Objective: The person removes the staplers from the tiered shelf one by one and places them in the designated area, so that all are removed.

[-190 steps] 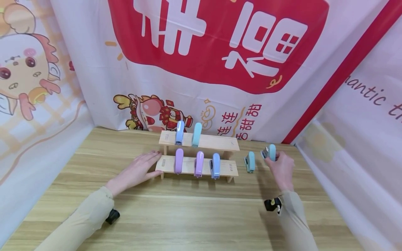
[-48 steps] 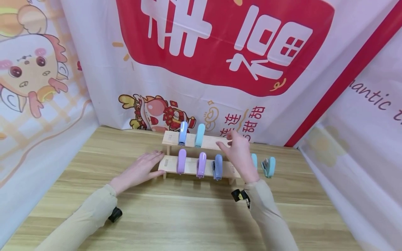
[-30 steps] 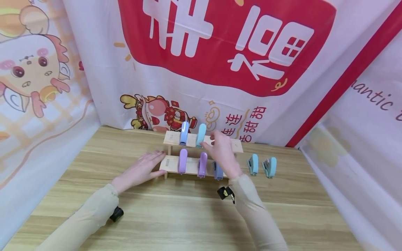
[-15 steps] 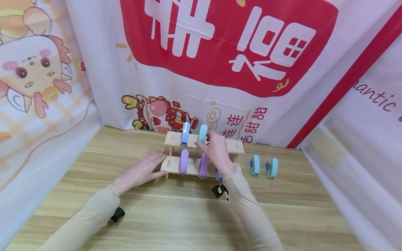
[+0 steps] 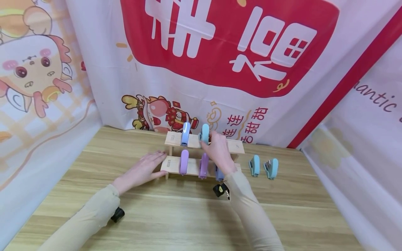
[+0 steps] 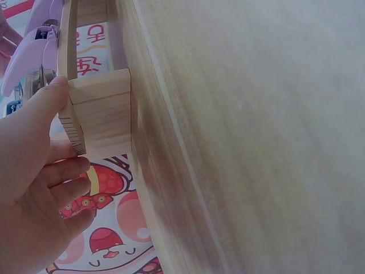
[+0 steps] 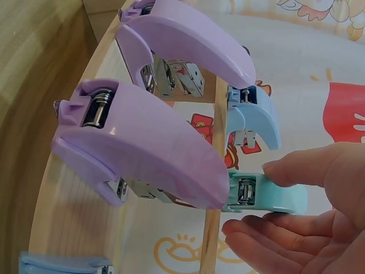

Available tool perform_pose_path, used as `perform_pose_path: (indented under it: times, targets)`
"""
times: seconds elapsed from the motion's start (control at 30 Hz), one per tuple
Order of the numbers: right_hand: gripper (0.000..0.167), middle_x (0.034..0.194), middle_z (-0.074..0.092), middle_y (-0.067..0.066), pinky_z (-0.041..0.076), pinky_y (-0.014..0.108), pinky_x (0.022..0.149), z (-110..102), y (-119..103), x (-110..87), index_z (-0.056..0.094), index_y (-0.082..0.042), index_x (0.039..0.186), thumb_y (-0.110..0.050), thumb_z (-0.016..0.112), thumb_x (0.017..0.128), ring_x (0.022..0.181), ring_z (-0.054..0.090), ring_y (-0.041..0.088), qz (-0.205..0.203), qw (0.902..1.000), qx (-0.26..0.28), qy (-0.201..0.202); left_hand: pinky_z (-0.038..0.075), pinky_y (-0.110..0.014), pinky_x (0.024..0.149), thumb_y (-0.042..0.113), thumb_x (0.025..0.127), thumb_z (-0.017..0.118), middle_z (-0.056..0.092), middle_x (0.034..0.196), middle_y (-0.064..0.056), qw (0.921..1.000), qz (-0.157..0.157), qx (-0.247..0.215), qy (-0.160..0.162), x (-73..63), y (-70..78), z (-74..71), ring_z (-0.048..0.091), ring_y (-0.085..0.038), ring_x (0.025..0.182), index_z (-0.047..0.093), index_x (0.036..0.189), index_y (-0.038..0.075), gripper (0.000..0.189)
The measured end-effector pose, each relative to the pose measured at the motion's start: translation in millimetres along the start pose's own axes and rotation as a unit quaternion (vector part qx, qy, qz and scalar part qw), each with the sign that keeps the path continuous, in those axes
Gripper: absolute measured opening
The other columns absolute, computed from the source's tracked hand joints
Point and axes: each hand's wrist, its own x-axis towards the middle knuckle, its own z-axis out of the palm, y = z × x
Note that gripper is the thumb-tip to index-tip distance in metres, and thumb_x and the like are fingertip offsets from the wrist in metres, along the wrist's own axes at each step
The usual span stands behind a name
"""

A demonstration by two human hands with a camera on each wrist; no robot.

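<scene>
A two-step wooden stand point(image 5: 235, 144) bears several small staplers. On its upper step, my right hand point(image 5: 218, 150) pinches a mint-green stapler point(image 5: 205, 132); in the right wrist view the thumb lies on one side of that stapler point(image 7: 280, 198), the fingers on the other. Left of it stands a blue stapler point(image 5: 185, 134). The lower step carries two purple staplers, one at left point(image 5: 184, 161) and one in the middle point(image 5: 203, 166), and a blue stapler point(image 5: 219, 174) partly behind my right wrist. My left hand point(image 5: 142, 172) holds the lower step's left end between thumb and forefinger.
Two more mint-green staplers, a nearer-to-stand one point(image 5: 255, 165) and an outer one point(image 5: 271, 168), stand on the wood-grain table point(image 5: 176, 219) right of the stand. A printed cloth point(image 5: 201, 76) hangs close behind, with cloth walls at both sides.
My right hand set a mint-green stapler down at the right, then came left to the upper step and took hold of the one there, which has shifted slightly right. My left hand stayed.
</scene>
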Motion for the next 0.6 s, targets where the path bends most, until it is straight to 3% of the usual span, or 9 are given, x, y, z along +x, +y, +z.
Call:
perform_pose_path:
  times: [0.23, 0.6]
  targets:
    - [0.026, 0.078, 0.066, 0.007, 0.052, 0.023, 0.053, 1.9, 0.5, 2.1, 0.064, -0.004, 0.090, -0.027, 0.076, 0.088, 0.064, 0.059, 0.016, 0.008, 0.9999, 0.007, -0.002, 0.034, -0.061, 0.118, 0.045, 0.091, 0.068, 0.046, 0.151, -0.023, 1.0000, 0.004, 0.002, 0.006, -0.6, 0.6, 0.3, 0.043, -0.042, 0.141, 0.046, 0.145, -0.002, 0.075]
    - [0.020, 0.091, 0.075, 0.013, 0.063, 0.032, 0.068, -0.1, 2.4, 5.6, 0.069, -0.001, 0.096, -0.017, 0.074, 0.085, 0.078, 0.072, 0.023, 0.042, 0.9990, 0.018, -0.002, 0.034, -0.061, 0.117, 0.045, 0.092, 0.068, 0.046, 0.151, -0.024, 1.0000, 0.002, 0.001, 0.005, -0.2, 0.9, -0.6, 0.043, -0.042, 0.141, 0.046, 0.145, -0.002, 0.074]
